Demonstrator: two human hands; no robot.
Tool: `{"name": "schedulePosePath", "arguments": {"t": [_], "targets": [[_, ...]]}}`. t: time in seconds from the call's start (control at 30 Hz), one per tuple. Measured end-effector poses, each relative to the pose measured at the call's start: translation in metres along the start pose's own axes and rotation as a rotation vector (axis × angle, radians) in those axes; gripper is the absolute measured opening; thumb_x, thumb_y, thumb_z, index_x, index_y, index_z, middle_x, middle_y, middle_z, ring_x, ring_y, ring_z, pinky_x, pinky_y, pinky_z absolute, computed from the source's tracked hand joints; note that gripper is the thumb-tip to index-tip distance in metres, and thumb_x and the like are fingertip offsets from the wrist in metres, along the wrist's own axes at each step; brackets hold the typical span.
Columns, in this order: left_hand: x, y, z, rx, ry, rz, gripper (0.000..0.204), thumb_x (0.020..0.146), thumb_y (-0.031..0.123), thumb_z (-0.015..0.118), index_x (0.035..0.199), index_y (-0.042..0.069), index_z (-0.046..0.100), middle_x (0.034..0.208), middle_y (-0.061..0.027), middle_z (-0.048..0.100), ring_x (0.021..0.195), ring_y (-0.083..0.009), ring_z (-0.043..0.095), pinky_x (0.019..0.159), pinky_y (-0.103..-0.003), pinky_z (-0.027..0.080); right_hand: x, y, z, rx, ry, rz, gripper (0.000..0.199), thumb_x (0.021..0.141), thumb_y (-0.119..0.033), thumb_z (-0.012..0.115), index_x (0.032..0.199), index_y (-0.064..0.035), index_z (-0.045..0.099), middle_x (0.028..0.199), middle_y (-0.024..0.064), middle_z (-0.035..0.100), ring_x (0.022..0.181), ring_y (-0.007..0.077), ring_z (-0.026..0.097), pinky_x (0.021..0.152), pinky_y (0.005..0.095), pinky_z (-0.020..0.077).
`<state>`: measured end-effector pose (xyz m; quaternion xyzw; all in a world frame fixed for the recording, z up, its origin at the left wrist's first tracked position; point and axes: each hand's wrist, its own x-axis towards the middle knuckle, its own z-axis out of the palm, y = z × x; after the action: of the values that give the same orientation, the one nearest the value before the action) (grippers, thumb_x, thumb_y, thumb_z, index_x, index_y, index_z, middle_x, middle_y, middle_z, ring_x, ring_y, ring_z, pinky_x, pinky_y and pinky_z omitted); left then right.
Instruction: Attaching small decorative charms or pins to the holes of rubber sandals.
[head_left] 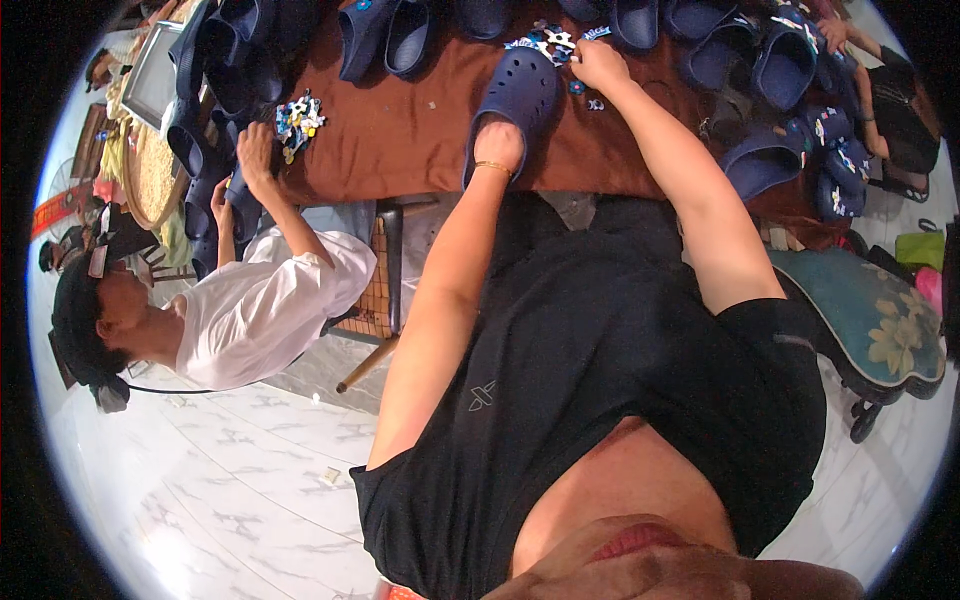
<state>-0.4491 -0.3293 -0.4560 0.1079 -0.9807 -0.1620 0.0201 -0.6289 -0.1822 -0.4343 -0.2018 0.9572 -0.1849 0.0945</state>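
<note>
My left hand (500, 143) is pushed into the opening of a navy blue clog (517, 88) with holes in its upper. The shoe rests on the brown cloth, its toe pointing away from me, and its upper hides my fingers. To its right, my right hand (602, 68) is closed, fingertips down at the edge of a heap of small shoe charms (548, 42). What those fingers pinch, if anything, is too small to make out. A blue-and-white lettered charm (597, 33) lies just beyond them. A few loose charms (577, 88) are scattered beside my wrist.
The brown cloth (390, 140) covers the table. More navy clogs (408, 38) line its far side, and decorated ones (843, 180) stand at the right. At left, a co-worker in a white shirt (270, 310) reaches near another charm pile (298, 125). A chair (870, 320) stands right.
</note>
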Motion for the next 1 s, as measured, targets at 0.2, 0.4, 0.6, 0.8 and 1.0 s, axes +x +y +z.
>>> {"name": "schedulePosePath", "arguments": {"t": [0.2, 0.4, 0.6, 0.8, 1.0], "targets": [[0.000, 0.002, -0.005, 0.022, -0.059, 0.036, 0.024, 0.074, 0.013, 0.041, 0.063, 0.002, 0.059, 0.073, -0.0198, 0.059, 0.071, -0.0341, 0.058, 0.067, -0.043, 0.046, 0.001, 0.003, 0.007, 0.344, 0.190, -0.020, 0.024, 0.073, -0.025, 0.059, 0.088, -0.0064, 0.060, 0.082, 0.0144, 0.062, 0.080, 0.0306, 0.059, 0.072, 0.0374, 0.0457], [-0.002, 0.001, -0.008, 0.006, -0.047, 0.030, 0.023, 0.074, 0.013, 0.042, 0.064, 0.002, 0.059, 0.073, -0.0198, 0.060, 0.070, -0.0344, 0.058, 0.067, -0.043, 0.046, -0.022, -0.042, 0.001, 1.099, -0.185, 0.192, 0.013, 0.075, -0.019, 0.064, 0.080, -0.0070, 0.060, 0.070, -0.0015, 0.059, 0.057, 0.0040, 0.051, 0.048, 0.0175, 0.0388], [0.001, 0.003, -0.007, 0.017, -0.089, 0.063, 0.024, 0.074, 0.015, 0.041, 0.064, 0.002, 0.059, 0.073, -0.0199, 0.060, 0.071, -0.0346, 0.058, 0.067, -0.043, 0.046, -0.019, -0.046, 0.005, 1.047, -0.193, 0.269, 0.016, 0.075, -0.023, 0.064, 0.074, -0.0081, 0.060, 0.063, -0.0024, 0.057, 0.049, 0.0036, 0.048, 0.041, 0.0169, 0.0347], [-0.001, 0.002, -0.004, -0.041, -0.029, 0.013, 0.025, 0.074, 0.015, 0.040, 0.064, 0.002, 0.059, 0.073, -0.0202, 0.059, 0.070, -0.0348, 0.058, 0.067, -0.043, 0.046, -0.009, -0.043, 0.007, 0.888, -0.242, 0.228, 0.023, 0.070, -0.028, 0.068, 0.067, -0.0067, 0.059, 0.056, -0.0005, 0.055, 0.043, 0.0056, 0.047, 0.037, 0.0195, 0.0341], [0.002, 0.003, -0.006, -0.041, -0.069, 0.031, 0.026, 0.074, 0.015, 0.040, 0.061, 0.002, 0.058, 0.072, -0.0202, 0.059, 0.068, -0.0349, 0.057, 0.065, -0.044, 0.046, 0.021, -0.036, -0.003, 0.475, -0.284, -0.005, 0.033, 0.064, -0.037, 0.071, 0.062, -0.0061, 0.062, 0.056, 0.0037, 0.057, 0.047, 0.0126, 0.052, 0.043, 0.0269, 0.0396]]}}
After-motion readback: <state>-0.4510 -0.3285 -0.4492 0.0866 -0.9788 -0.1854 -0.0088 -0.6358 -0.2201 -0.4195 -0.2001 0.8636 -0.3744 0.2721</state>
